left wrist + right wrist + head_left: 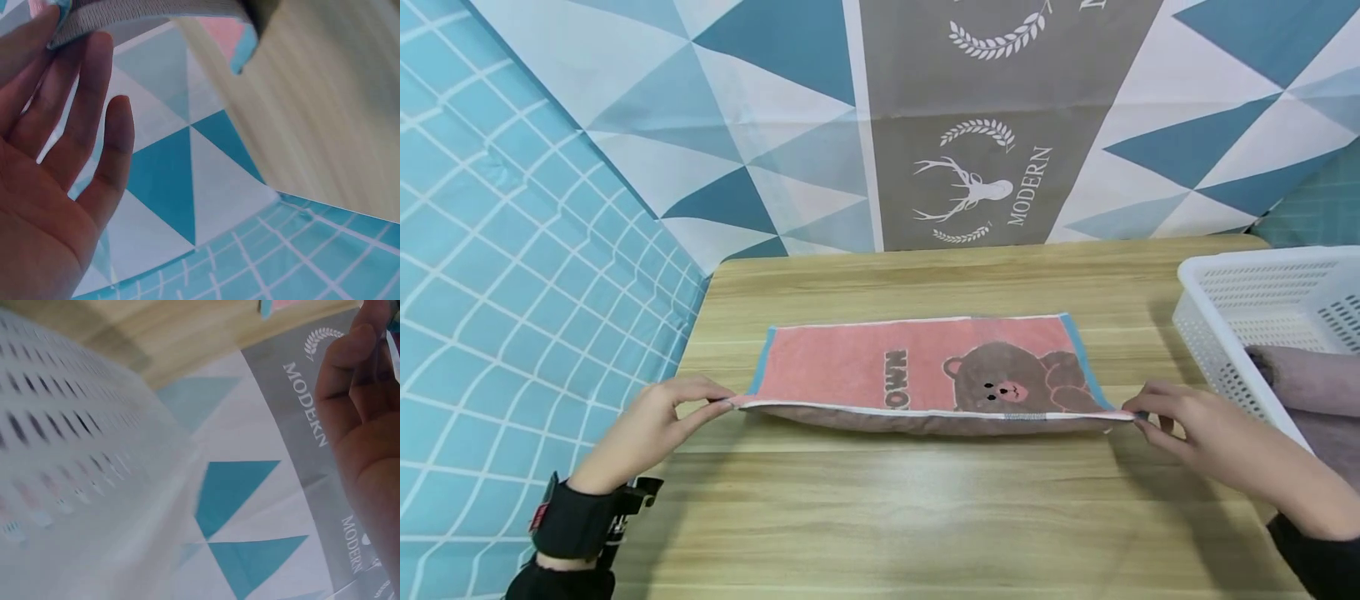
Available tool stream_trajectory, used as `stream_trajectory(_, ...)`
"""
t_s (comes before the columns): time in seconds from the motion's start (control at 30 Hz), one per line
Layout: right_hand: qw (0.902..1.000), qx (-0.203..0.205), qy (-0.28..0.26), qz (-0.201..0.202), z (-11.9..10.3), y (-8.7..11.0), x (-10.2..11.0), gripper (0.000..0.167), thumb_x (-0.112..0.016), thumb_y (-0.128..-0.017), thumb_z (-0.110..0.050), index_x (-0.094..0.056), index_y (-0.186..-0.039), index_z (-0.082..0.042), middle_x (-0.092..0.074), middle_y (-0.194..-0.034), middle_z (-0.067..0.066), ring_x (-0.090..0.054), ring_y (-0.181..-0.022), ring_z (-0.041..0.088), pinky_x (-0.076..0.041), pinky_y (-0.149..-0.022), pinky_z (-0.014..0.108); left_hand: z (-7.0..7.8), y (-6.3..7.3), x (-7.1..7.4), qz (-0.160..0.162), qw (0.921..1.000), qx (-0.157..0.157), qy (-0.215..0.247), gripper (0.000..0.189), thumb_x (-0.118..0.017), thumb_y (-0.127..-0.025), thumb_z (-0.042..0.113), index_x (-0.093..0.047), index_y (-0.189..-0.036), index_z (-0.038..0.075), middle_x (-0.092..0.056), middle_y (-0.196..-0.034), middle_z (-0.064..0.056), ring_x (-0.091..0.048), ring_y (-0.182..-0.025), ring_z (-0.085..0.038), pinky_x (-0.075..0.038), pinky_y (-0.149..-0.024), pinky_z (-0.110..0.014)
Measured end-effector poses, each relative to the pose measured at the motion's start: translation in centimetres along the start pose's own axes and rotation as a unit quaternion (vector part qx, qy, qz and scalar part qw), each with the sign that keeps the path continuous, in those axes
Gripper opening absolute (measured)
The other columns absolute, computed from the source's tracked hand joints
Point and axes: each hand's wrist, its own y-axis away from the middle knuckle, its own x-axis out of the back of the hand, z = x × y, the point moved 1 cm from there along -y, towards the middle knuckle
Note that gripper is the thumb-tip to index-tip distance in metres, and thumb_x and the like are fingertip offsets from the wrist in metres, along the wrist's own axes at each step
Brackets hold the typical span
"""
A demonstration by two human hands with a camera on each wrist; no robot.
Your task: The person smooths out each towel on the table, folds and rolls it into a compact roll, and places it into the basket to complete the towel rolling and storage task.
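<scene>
Left hand (pixel 658 425) pinches the towel (pixel 831 367) at its near left corner. Towel on the bench (pixel 917 517), pink face up, long axis left to right, spanning the gap between the hands; bulk lies just beyond them. Near edge raised, grayish underside showing. Right hand (pixel 1210 437) pinches the near right corner; neither hand closer. Far right: basket (pixel 1213 346), gray cloth (pixel 1315 381) inside.

The desk (pixel 820 517) is brightly lit, marked by faint glare and soft shadows; in the right wrist view, the basket (pixel 94 550) is blurred.
</scene>
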Motion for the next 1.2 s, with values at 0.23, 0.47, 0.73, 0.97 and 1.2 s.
stream_trajectory(0.23, 0.9983, -0.010, 0.038, -0.043, 0.4, -2.2, 1.4, 0.022, -0.078, -0.080, -0.003, -0.074, -0.098, -0.014, -0.062, -0.090, -0.011, -0.058, -0.073, 0.000, -0.049, -0.059, 0.028, 0.4, -1.6, 0.5, 0.000, 0.9992, 0.036, -0.015, 0.015, -0.068, -0.095, 0.022, -0.078, -0.106, 0.021, -0.075, -0.100, 0.002, -0.069, -0.089, -0.017, -0.051, -0.068, -0.029)
stream_trajectory(0.47, 0.9959, -0.025, 0.050, -0.071, 1.6, -4.9, 2.6, 0.018, -0.073, -0.086, -0.004, -0.074, -0.103, -0.009, -0.066, -0.090, -0.004, -0.063, -0.077, 0.009, -0.051, -0.062, 0.032, 0.0, -3.7, 0.7, 0.033, 0.9984, 0.035, -0.030, 0.018, -0.066, -0.096, 0.018, -0.077, -0.110, 0.015, -0.076, -0.102, -0.003, -0.067, -0.081, -0.015, -0.051, -0.069, -0.034)
stream_trajectory(0.73, 0.9925, -0.045, 0.050, -0.102, 2.8, -8.3, 1.9, 0.018, -0.067, -0.092, -0.008, -0.073, -0.109, -0.004, -0.067, -0.089, 0.002, -0.060, -0.073, 0.010, -0.051, -0.064, 0.035, -1.2, -5.7, 0.3, 0.004, 0.9974, 0.072, -0.008, 0.021, -0.061, -0.100, 0.021, -0.076, -0.109, 0.010, -0.075, -0.097, -0.006, -0.061, -0.076, -0.016, -0.045, -0.066, -0.031)
stream_trajectory(0.97, 0.9938, -0.047, 0.036, -0.094, 4.0, -10.4, 0.7, 0.017, -0.067, -0.093, -0.008, -0.072, -0.109, -0.003, -0.067, -0.092, 0.006, -0.064, -0.078, 0.017, -0.053, -0.069, 0.040, -2.4, -7.3, -0.9, -0.012, 0.9958, 0.090, -0.007, 0.021, -0.057, -0.102, 0.021, -0.075, -0.106, 0.010, -0.073, -0.091, -0.006, -0.062, -0.075, -0.017, -0.044, -0.066, -0.033)
stream_trajectory(1.2, 0.9936, -0.064, 0.032, -0.086, 5.0, -12.0, 0.3, 0.018, -0.065, -0.094, -0.006, -0.072, -0.110, -0.001, -0.069, -0.097, 0.013, -0.067, -0.086, 0.027, -0.054, -0.072, 0.046, -3.2, -8.3, -1.4, -0.009, 0.9940, 0.109, 0.001, 0.023, -0.055, -0.103, 0.020, -0.074, -0.110, 0.008, -0.073, -0.096, -0.010, -0.065, -0.082, -0.023, -0.046, -0.071, -0.038)
